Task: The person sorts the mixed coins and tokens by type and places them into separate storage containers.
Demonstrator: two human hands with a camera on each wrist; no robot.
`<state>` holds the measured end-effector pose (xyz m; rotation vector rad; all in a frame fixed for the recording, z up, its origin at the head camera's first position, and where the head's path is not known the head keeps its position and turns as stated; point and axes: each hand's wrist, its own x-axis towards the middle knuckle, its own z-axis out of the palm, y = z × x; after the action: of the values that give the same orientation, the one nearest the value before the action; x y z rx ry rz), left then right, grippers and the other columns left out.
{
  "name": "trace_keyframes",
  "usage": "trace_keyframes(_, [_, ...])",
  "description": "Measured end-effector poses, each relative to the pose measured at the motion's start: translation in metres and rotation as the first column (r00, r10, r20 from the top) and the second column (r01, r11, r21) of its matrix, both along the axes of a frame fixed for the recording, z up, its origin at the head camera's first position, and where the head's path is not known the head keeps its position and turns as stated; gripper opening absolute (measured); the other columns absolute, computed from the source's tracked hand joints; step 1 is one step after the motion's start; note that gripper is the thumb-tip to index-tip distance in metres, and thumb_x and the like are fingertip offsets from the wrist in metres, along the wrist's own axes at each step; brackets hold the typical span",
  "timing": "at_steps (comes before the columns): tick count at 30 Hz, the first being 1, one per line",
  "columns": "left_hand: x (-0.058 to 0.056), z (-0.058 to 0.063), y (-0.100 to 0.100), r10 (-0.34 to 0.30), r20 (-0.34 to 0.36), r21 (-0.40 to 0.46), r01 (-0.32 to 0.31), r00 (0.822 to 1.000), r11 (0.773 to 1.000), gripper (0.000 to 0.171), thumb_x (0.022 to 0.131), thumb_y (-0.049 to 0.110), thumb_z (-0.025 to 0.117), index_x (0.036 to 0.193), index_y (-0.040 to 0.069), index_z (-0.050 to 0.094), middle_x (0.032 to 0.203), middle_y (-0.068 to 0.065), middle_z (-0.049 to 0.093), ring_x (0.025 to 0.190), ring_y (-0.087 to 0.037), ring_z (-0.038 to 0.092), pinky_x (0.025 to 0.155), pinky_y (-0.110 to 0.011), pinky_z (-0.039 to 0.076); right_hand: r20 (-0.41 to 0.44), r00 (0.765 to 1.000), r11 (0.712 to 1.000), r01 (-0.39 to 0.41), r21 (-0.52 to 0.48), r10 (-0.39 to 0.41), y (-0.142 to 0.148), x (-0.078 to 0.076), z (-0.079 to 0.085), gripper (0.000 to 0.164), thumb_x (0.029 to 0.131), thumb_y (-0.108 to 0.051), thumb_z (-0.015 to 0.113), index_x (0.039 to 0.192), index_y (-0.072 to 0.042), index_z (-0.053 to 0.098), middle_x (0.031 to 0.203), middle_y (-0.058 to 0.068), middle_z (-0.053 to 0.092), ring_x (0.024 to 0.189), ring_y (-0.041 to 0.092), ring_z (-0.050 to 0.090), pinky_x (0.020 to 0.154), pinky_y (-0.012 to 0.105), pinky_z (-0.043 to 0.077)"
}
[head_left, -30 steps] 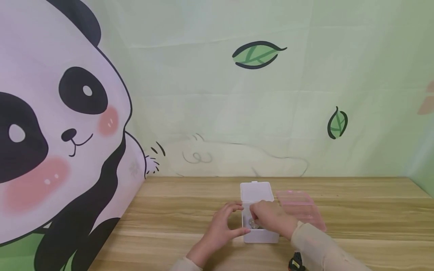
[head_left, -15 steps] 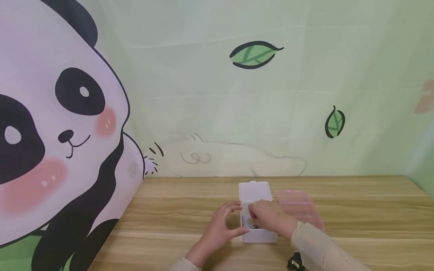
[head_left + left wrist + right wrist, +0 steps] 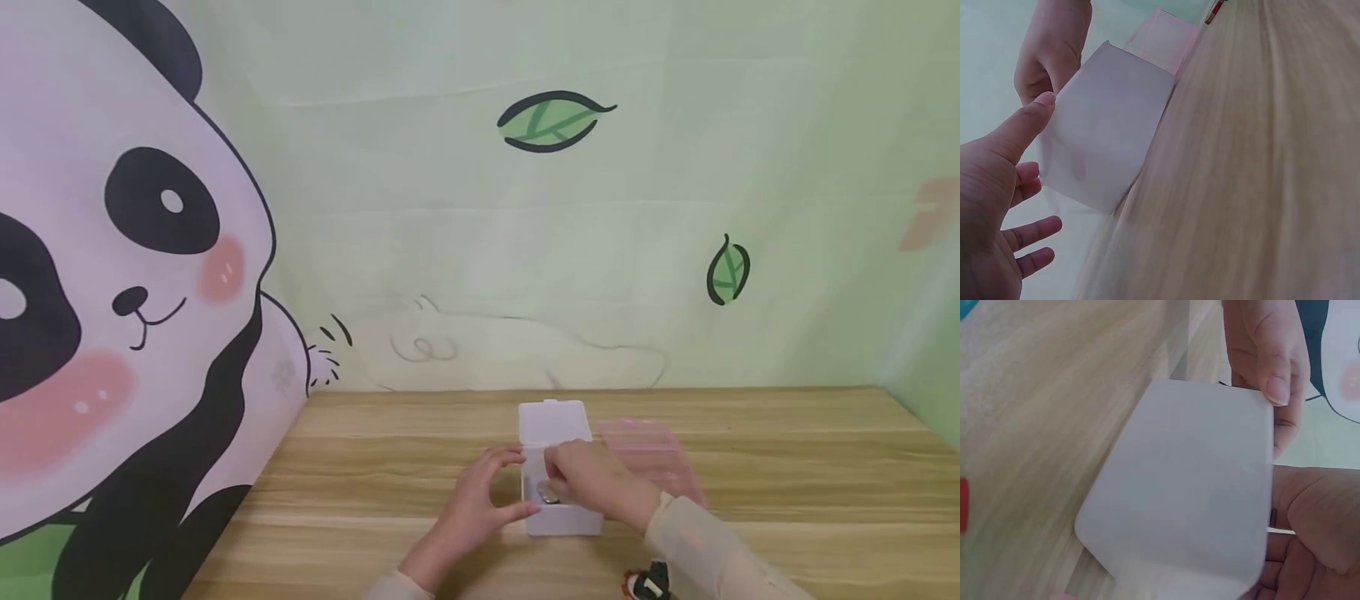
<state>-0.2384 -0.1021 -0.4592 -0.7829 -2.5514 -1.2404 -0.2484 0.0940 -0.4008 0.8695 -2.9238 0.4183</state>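
A white plastic box (image 3: 564,522) stands on the wooden table, its hinged lid (image 3: 553,422) tipped back. My left hand (image 3: 476,492) holds the box's left side, thumb at the front corner and fingers towards the back. In the left wrist view, the thumb lies on the upper corner of the box (image 3: 1104,125). My right hand (image 3: 592,475) reaches over the right wall into the box, fingers bent downward. A small shiny silvery thing (image 3: 549,493) lies near those fingertips. The box wall (image 3: 1179,487) hides them in the right wrist view, so any hold there is unclear.
Just right of the box lies a translucent pink case (image 3: 660,462), partly behind the right forearm. A small black thing with a reddish edge (image 3: 651,582) sits at the front, beside the right sleeve. A panda-print cloth (image 3: 450,208) hangs behind the wooden table (image 3: 375,467).
The head view has turned slightly right, shifting the whole scene left. Both hands keep their places at the box, and the right fingers stay inside it. The silvery thing's visible outline changes slightly.
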Motion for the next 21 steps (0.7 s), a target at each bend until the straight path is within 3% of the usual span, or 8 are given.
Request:
trace_keyframes(8, [0.000, 0.004, 0.001, -0.006, -0.022, -0.016, 0.006, 1.000, 1.000, 0.057, 0.077, 0.032, 0.079, 0.124, 0.008, 0.057, 0.137, -0.007, 0.057, 0.129, -0.027, 0.051, 0.107, -0.050, 0.040, 0.037, 0.999, 0.999, 0.006, -0.033, -0.005, 0.007, 0.005, 0.008, 0.018, 0.086, -0.019, 0.069, 0.075, -0.012, 0.058, 0.064, -0.005, 0.054, 0.058, 0.008, 0.044, 0.052, 0.023, 0.038])
trace_keyframes(14, [0.001, 0.006, 0.002, 0.000, -0.025, -0.039, -0.001, 1.000, 0.999, 0.057, 0.077, 0.032, 0.079, 0.124, 0.009, 0.057, 0.137, -0.007, 0.056, 0.129, -0.027, 0.050, 0.107, -0.053, 0.039, 0.028, 1.000, 0.998, -0.009, -0.063, 0.011, 0.015, 0.010, 0.014, 0.011, 0.087, -0.017, 0.069, 0.084, -0.010, 0.062, 0.080, 0.001, 0.063, 0.070, 0.010, 0.053, 0.063, 0.026, 0.048])
trace_keyframes(21, [0.005, 0.009, 0.004, 0.023, -0.059, -0.057, -0.026, 0.998, 0.998, 0.062, 0.077, 0.033, 0.079, 0.130, 0.012, 0.053, 0.134, -0.006, 0.058, 0.125, -0.027, 0.052, 0.104, -0.055, 0.039, -0.114, 0.993, 0.998, -0.023, -0.052, 0.017, 0.030, 0.021, 0.019, 0.015, 0.088, -0.021, 0.068, 0.095, -0.008, 0.065, 0.091, 0.004, 0.064, 0.083, 0.016, 0.060, 0.074, 0.032, 0.053])
